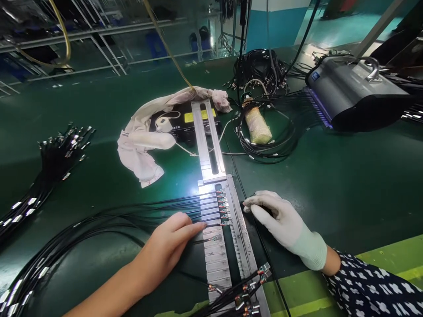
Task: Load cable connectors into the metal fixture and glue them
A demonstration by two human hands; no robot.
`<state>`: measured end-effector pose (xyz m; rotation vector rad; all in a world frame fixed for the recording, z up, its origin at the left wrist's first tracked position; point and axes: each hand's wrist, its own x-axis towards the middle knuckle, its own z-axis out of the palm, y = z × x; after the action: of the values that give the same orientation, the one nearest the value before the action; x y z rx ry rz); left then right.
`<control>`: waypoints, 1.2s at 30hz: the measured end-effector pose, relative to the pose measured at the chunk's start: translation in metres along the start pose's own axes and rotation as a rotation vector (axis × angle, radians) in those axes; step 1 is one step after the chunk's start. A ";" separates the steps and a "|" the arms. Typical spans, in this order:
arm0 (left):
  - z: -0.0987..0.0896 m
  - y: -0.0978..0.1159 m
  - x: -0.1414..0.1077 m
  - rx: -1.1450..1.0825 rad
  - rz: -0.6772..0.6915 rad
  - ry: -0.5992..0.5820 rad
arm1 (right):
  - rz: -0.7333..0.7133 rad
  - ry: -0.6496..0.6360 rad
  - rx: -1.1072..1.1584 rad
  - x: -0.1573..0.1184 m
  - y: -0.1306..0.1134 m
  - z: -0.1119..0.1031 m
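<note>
A slotted metal fixture (220,259) runs down the middle of the green table, with several black cables lying side by side across its upper slots, their connectors (224,210) in a column. My bare left hand (175,240) pinches a black cable (213,225) at the fixture's left edge, just behind its connector. Below that hand, one more connector (215,238) rests on the slots. My right hand (280,220), in a white glove, is right of the fixture, fingers curled with fingertips close together; whether something small is between them cannot be made out.
More cable ends (247,295) lie across the fixture's near end. Cable bundles (62,154) are at the left. Behind stand a cloth (142,154), a black box (181,127), a wrapped bottle (257,125) amid coiled cables, and a grey machine (353,92).
</note>
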<state>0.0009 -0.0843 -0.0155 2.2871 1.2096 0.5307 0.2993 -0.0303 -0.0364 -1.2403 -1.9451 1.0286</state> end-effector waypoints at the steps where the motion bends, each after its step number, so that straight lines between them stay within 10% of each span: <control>1: -0.001 -0.001 0.000 0.022 0.015 -0.006 | -0.003 -0.005 -0.010 -0.001 0.000 0.000; 17: 0.003 -0.001 0.004 -0.027 0.056 -0.035 | -0.051 -0.003 -0.011 -0.001 -0.001 0.001; 26: 0.015 0.003 -0.016 0.396 0.076 0.094 | -0.065 -0.016 0.004 0.001 -0.004 -0.001; 36: 0.009 0.015 -0.024 0.213 -0.001 0.001 | -0.076 -0.021 0.006 -0.002 -0.003 -0.001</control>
<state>0.0031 -0.1143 -0.0165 2.4617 1.3241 0.4202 0.2993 -0.0324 -0.0340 -1.1481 -1.9881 1.0117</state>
